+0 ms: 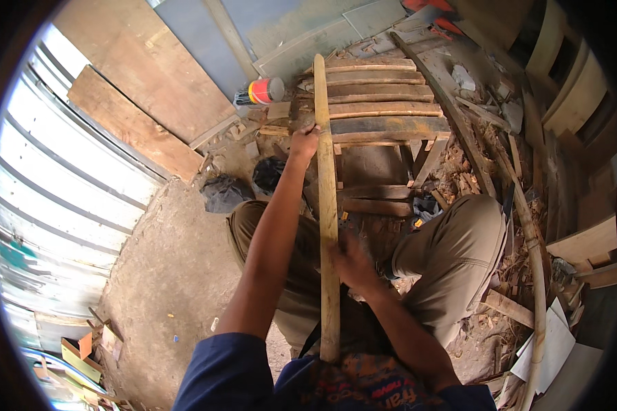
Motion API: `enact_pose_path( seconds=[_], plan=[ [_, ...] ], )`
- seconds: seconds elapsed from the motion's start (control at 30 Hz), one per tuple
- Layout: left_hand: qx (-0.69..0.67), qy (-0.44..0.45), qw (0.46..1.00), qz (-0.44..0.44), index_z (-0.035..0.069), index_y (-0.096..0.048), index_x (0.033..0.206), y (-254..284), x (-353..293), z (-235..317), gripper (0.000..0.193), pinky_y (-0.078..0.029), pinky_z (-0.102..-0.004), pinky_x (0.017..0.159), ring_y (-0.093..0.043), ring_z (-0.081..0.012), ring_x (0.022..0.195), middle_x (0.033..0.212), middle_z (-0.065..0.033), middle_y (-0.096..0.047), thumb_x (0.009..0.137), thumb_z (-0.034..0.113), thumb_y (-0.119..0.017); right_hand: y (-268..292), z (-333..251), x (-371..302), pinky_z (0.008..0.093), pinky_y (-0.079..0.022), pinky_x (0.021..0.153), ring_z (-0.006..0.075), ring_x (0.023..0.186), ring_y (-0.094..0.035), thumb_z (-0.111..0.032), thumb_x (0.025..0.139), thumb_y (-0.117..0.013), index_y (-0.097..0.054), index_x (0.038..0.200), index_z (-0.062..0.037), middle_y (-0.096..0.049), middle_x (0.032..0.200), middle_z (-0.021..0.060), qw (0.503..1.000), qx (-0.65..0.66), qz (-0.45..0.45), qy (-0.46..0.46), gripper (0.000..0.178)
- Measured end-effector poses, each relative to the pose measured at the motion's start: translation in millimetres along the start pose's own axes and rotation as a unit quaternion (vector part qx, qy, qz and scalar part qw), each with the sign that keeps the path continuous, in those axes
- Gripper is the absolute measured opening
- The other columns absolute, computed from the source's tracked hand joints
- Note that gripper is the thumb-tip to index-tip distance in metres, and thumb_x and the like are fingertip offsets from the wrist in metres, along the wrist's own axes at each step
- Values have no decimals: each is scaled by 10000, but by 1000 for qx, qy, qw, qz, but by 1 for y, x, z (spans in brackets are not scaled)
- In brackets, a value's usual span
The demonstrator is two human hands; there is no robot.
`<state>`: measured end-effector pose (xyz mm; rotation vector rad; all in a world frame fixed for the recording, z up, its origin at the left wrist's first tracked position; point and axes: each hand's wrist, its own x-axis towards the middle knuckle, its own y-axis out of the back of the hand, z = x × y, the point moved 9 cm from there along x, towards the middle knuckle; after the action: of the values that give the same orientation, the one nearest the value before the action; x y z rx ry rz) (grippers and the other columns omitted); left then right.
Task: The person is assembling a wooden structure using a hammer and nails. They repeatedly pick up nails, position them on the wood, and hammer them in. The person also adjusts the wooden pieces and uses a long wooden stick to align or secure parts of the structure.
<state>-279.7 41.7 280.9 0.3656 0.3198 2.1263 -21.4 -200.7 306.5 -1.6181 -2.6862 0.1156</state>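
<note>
A long, pale wooden strip (328, 185) with a rounded far end stands lengthwise in front of me, its near end against my shirt. My left hand (305, 142) is closed around its left edge, in the upper part. Lower down, my right hand (355, 262) is at the strip's right side, smeared by motion. Whether its fingers grip the strip or hold something is not visible. Beyond the strip's far half is a low slatted wooden bench (384, 109), with several curved slats across its top.
A round container with a red and yellow band (259, 91) lies by leaning boards (134, 130) at the left. Black plastic bags (226, 194) lie near my left knee. Wood scraps, shavings and a long pole (531, 253) cover the right side. A corrugated metal wall (62, 178) bounds the left.
</note>
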Motion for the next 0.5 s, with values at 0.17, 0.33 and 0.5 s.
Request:
enact_pose_path(
  seconds=[0.17, 0.33, 0.5],
  plan=[
    [-159, 127, 979, -21, -9, -729, 1184, -11, -7, 0, 324, -532, -371, 768, -692, -229, 929, 1100, -123, -731, 923, 184, -728, 23, -9, 55, 365, -527, 828, 275, 914, -669, -262, 1045, -556, -374, 1464, 3, -653, 1019, 154, 986, -117, 114, 33, 528],
    [-213, 143, 966, -17, -10, -744, 1156, -27, -29, 26, 306, -529, -351, 780, -691, -202, 920, 1065, -110, -739, 897, 152, -749, 11, -1, 91, 428, -605, 598, 327, 677, -732, -249, 1049, -521, -338, 1473, -3, -671, 870, 211, 993, -9, 84, -84, 524],
    [-268, 80, 960, 37, -33, -729, 1176, -18, -23, 15, 335, -510, -333, 857, -681, -203, 953, 1088, -103, -733, 915, 178, -736, 8, -3, 99, 390, -573, 447, 272, 517, -680, -244, 1054, -508, -317, 1497, -13, -659, 818, 187, 993, 11, 51, -103, 535]
  ],
)
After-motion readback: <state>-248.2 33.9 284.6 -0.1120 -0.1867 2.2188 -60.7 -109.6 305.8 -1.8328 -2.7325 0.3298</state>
